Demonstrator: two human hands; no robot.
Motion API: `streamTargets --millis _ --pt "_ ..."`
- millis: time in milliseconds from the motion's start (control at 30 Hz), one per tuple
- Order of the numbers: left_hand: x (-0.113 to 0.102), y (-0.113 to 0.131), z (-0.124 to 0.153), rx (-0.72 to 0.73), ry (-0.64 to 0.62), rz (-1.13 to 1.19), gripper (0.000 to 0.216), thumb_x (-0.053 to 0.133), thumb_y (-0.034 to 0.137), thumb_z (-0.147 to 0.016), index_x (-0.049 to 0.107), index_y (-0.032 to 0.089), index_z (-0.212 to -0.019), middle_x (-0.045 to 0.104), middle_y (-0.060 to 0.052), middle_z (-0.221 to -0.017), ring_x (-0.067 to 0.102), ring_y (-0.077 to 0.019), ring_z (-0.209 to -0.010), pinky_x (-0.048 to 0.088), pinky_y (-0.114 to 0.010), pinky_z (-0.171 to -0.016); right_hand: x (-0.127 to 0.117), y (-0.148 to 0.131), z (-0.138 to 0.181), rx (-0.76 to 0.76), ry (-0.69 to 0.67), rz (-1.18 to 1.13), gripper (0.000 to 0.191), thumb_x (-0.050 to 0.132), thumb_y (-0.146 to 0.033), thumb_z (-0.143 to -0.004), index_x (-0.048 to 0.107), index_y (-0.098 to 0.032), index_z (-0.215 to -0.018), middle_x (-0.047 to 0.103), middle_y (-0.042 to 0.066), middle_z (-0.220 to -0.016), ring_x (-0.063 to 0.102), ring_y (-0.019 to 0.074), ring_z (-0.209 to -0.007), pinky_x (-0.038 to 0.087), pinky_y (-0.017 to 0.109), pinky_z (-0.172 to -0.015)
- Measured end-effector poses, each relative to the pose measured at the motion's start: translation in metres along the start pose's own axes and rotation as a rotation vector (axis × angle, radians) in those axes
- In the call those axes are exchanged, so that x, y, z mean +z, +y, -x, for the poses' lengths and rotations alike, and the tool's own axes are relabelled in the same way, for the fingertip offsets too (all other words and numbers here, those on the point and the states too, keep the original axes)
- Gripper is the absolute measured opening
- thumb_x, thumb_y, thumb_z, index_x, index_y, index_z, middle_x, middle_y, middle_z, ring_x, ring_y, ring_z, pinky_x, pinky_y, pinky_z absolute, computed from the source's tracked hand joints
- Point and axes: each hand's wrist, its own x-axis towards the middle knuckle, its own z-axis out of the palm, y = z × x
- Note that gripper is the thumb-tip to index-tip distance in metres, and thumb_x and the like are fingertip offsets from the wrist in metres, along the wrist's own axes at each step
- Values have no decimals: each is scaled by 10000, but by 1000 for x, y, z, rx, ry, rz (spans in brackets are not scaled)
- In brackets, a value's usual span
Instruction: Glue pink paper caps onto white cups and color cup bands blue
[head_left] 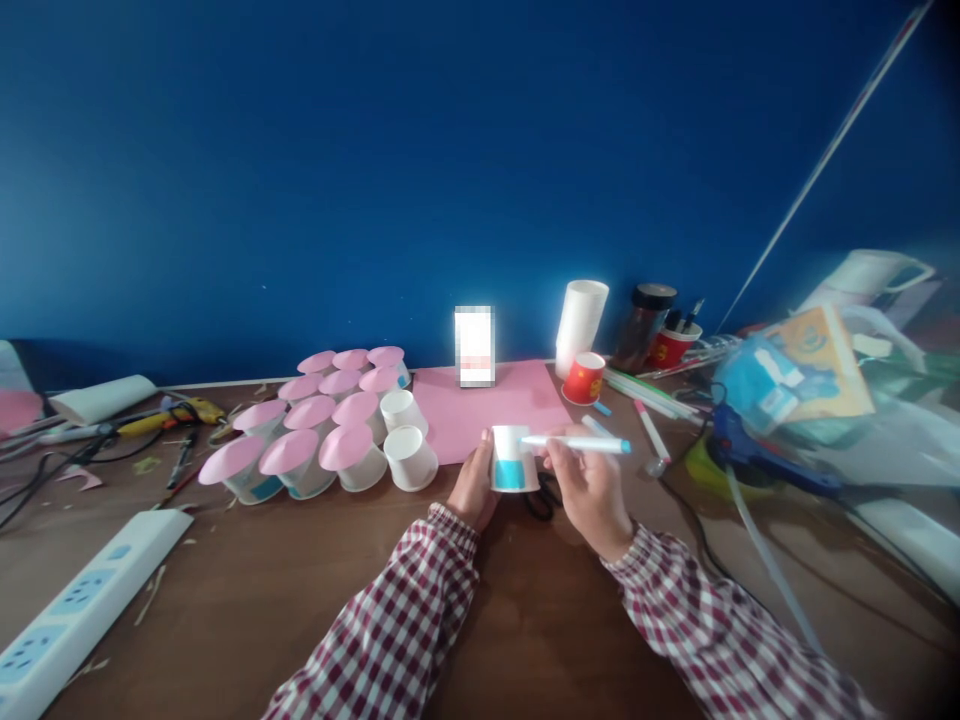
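Note:
My left hand [474,482] is closed around the left side of a white paper cup [512,436] with a blue coloured patch on its lower wall. In my right hand [592,490] a white marker with a blue end [585,443] is pinched, its tip at the cup's upper wall. Whether the tip touches the cup I cannot tell. Left of my hands stand two plain white paper cups [410,460] beside rows of paper cups topped with pink paper discs [291,452]. Behind the held cup lies a pink paper sheet [487,415].
A stack of white cups [583,318], a red cup [584,379], a dark-lidded jar [645,325] and a pink-capped marker [651,430] are at the right. Further right are a blue glue gun [772,460] and plastic bags. A power strip [86,600] lies front left.

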Motion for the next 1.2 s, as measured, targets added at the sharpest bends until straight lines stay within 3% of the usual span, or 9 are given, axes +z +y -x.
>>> streamTargets --millis 800,1200 --pt "1 3 1 -18 49 -12 504 440 489 -846 609 54 -1036 674 -150 -939 629 -252 -894 454 -386 -875 2 0 3 3 -23 -25 109 483 -274 -877 554 -193 -859 625 24 -730 612 141 -644 514 239 -590" --pt "1 1 0 -22 14 -13 487 459 475 -843 611 56 -1040 663 -156 -997 592 -266 -1003 424 -384 -925 1 -1 1 39 9 -47 159 476 -314 -882 557 -178 -888 622 34 -735 601 136 -628 515 234 -567"
